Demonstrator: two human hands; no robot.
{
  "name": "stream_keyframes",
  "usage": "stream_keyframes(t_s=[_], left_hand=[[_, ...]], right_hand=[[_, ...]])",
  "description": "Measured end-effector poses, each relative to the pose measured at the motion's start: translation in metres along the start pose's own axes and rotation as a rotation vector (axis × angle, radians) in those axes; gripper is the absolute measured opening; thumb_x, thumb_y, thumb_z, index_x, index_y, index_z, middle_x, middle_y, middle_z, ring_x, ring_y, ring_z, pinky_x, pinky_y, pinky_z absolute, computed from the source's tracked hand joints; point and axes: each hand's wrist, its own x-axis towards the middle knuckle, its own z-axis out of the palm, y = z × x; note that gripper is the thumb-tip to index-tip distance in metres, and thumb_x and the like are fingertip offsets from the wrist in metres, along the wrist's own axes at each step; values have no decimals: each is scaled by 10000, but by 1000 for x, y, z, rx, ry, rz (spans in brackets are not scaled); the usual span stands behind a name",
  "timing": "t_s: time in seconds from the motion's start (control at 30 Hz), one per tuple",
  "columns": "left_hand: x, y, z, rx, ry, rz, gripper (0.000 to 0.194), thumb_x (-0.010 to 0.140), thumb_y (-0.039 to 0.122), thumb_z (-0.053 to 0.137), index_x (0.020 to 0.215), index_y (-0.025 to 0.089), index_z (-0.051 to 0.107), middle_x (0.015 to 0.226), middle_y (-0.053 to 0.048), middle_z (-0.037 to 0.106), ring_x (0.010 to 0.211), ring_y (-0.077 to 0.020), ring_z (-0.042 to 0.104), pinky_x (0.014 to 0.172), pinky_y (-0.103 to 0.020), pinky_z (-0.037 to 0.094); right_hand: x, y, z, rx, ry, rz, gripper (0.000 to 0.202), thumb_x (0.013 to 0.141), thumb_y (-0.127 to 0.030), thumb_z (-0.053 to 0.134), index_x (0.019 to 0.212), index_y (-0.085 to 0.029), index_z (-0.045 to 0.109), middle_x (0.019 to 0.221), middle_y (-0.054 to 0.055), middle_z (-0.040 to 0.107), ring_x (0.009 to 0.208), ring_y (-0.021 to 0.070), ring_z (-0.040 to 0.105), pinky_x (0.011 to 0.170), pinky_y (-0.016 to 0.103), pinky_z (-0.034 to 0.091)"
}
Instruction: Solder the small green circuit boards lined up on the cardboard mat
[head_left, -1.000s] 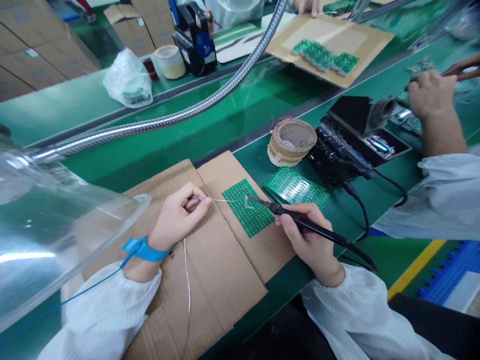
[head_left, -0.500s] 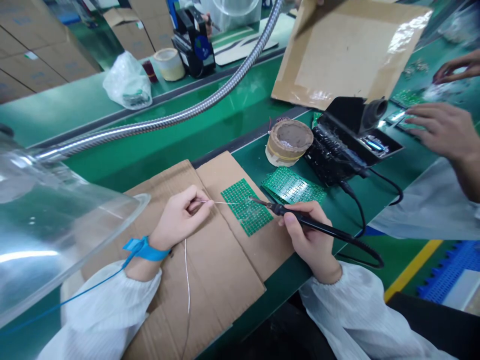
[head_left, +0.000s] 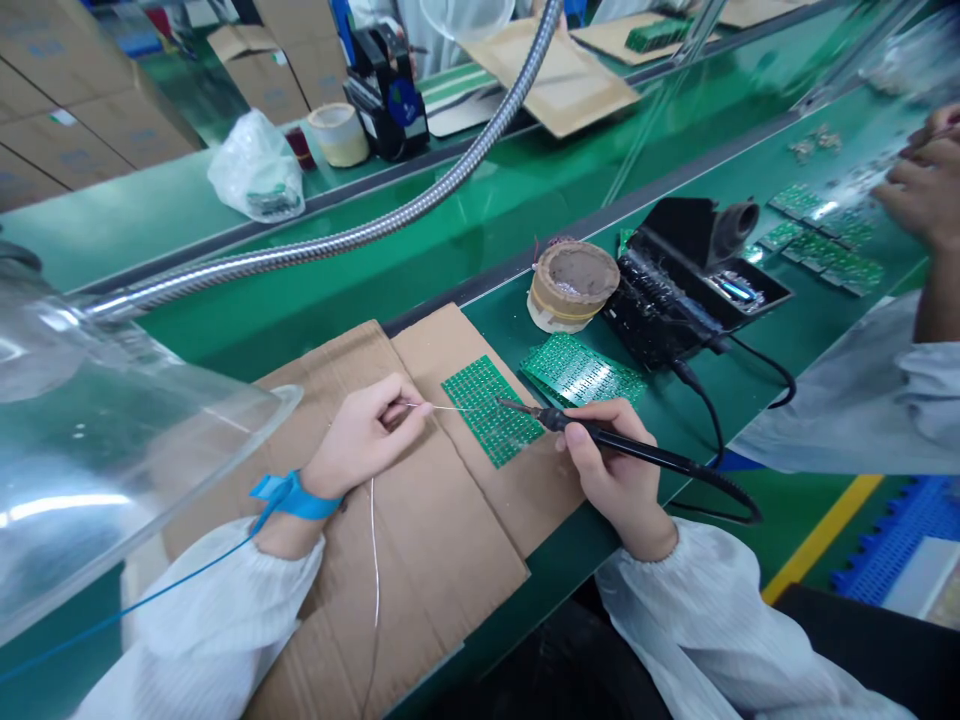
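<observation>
A green circuit board [head_left: 491, 425] with rows of pads lies on brown cardboard [head_left: 442, 520]. Pinched in my left hand [head_left: 367, 430] is a thin solder wire [head_left: 375, 560]; its free end reaches over the board, and the rest trails down across the cardboard. Around the left wrist sits a blue strap [head_left: 300, 497] with a blue cord. My right hand [head_left: 616, 470] grips a black soldering iron [head_left: 600, 435] like a pen. The iron's tip is over the board, just right of the wire's end; whether tip and pads touch I cannot tell.
Stacked green boards [head_left: 577, 370] lie beyond my right hand. Behind them are a round tub [head_left: 574, 285] and a black soldering station [head_left: 667, 290]. A clear fume hood [head_left: 135, 440] on a metal hose [head_left: 337, 245] stands left. A co-worker's hand [head_left: 926, 185] is near small boards [head_left: 832, 250].
The large cardboard piece at the back has moved left and away across the divider. The co-worker's hands have drawn back to the right. My hands stay nearly in place; the wire and iron tip sit slightly further apart.
</observation>
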Motion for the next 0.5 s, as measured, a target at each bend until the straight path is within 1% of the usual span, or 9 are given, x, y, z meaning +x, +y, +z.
stream_keyframes(t_s=[0.17, 0.23, 0.37, 0.5], left_hand=[[1, 0, 1, 17, -4, 21, 210, 972, 335, 626, 806, 210, 601, 607, 82, 374, 533, -108, 394, 576, -252, 341], [1, 1, 1, 25, -13, 32, 222, 976, 340, 620, 798, 210, 597, 609, 80, 372, 535, -108, 402, 583, -253, 349], [0, 5, 2, 9, -25, 44, 221, 982, 351, 610, 812, 210, 618, 600, 78, 381, 532, -111, 407, 586, -257, 353], [0, 9, 5, -5, -29, 41, 222, 979, 352, 613, 806, 213, 618, 596, 78, 385, 528, -112, 403, 582, -259, 345]], right_hand=[[0, -1, 0, 6, -18, -9, 57, 1017, -316, 712, 1033, -263, 698, 678, -25, 692, 592, 168, 685, 547, 296, 536], [1, 0, 1, 3, -13, -4, 64, 1017, -324, 711, 1028, -262, 699, 692, -20, 698, 598, 169, 688, 549, 299, 540], [0, 1, 0, 23, 41, -3, 94, 1020, -351, 699, 1031, -258, 694, 746, -10, 712, 618, 169, 691, 571, 312, 563], [-1, 1, 0, 10, 24, 6, 104, 1017, -360, 697, 1004, -257, 692, 683, -19, 688, 577, 167, 670, 543, 308, 543]])
